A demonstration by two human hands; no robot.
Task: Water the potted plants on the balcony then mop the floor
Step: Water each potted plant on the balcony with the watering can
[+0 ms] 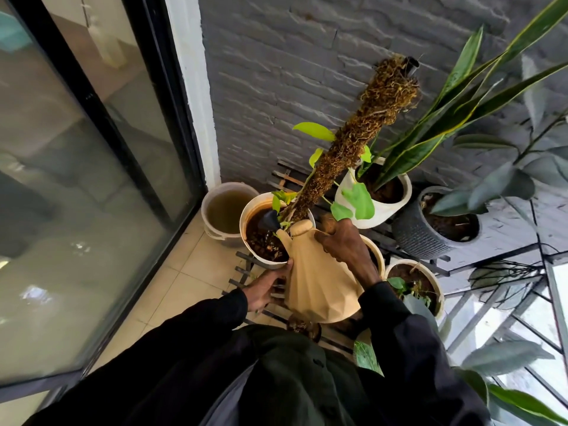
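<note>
Here's the beige faceted watering can point(319, 281), tipped forward and to the left over the black slatted plant stand point(239, 273). Its spout reaches in over the rim of the white pot point(266, 263) that holds the moss pole point(353, 139), and the dark rose head point(268, 222) hangs just above the wet soil. The right hand point(344, 244) is on top, fingers curled tightly round the can's handle. The left hand point(267, 289) braces the can's lower left side, thumb stretched up along the facets and fingers laid against the body; their tips are hidden, so how far they wrap is not clear. Both arms are in dark sleeves. The pole leans up and to the right, with light green pothos leaves point(358, 201) around its base. Just left of the pot, in the corner on the pale tiled floor point(184, 272), stands a bucket point(209, 210) of murky water. Behind and to the right, a snake plant point(445, 118) rises from a second white pot point(396, 207), with a dark ribbed pot point(412, 235) next to it. Nearer the camera sits a small white pot point(439, 290) of seedlings. There's a grey brick wall point(276, 72) behind and a glass sliding door point(76, 179) on the left.
</note>
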